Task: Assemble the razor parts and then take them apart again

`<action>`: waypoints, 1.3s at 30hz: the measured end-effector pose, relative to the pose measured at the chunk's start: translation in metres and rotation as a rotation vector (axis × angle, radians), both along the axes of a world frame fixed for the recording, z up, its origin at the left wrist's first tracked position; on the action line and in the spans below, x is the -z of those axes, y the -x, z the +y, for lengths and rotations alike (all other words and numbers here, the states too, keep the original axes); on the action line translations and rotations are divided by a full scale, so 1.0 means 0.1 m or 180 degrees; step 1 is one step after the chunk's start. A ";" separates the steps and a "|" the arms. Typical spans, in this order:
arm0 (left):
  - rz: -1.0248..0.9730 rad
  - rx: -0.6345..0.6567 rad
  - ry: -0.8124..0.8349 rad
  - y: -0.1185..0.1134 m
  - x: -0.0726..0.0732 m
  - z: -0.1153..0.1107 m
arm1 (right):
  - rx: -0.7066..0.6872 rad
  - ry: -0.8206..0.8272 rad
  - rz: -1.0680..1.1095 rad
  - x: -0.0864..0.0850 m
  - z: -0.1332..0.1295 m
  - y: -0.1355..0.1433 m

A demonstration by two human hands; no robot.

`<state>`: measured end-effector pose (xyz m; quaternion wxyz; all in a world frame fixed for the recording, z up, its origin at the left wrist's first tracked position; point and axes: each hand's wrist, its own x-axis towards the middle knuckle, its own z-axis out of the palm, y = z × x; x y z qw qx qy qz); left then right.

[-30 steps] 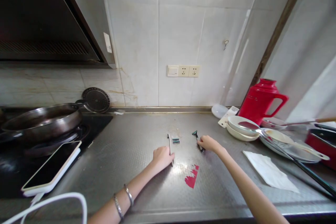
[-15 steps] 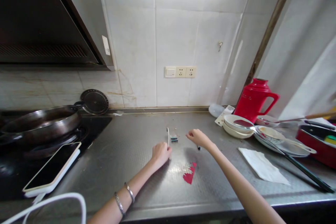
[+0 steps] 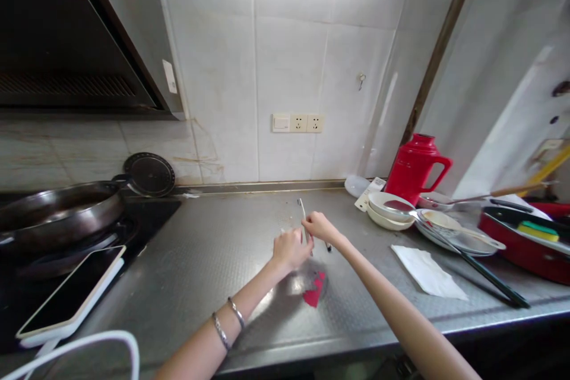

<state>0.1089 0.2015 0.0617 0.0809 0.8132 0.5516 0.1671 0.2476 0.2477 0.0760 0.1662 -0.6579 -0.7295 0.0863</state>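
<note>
White toothbrush (image 3: 301, 209) tilted over the steel counter (image 3: 214, 261), its handle clasped by the curled left hand (image 3: 288, 248), is now pinched higher up by the right hand (image 3: 321, 226), just off the razor (image 3: 328, 247), making this two-handed work.

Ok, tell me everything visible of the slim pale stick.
The slim pale stick looks like plastic, perhaps a toothbrush, with a small dark patch at its far tip. It points toward the wall, leaning slightly left. The left hand is closed around its lower part; the right hand meets it higher up, its grip unclear. The hands hide the rest.
</note>
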 end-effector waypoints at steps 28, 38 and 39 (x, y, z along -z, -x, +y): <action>0.0189 0.0423 0.0011 0.46 0.52 0.80 | 0.0127 0.1095 -0.0866 0.39 0.16 -1.06; 0.0057 0.0362 0.0108 0.49 0.58 0.87 | 0.0062 0.0559 -0.0848 0.18 0.15 -1.13; 0.0029 0.0376 0.0113 0.49 0.59 0.89 | 0.0042 0.0529 -0.0827 0.16 0.15 -1.13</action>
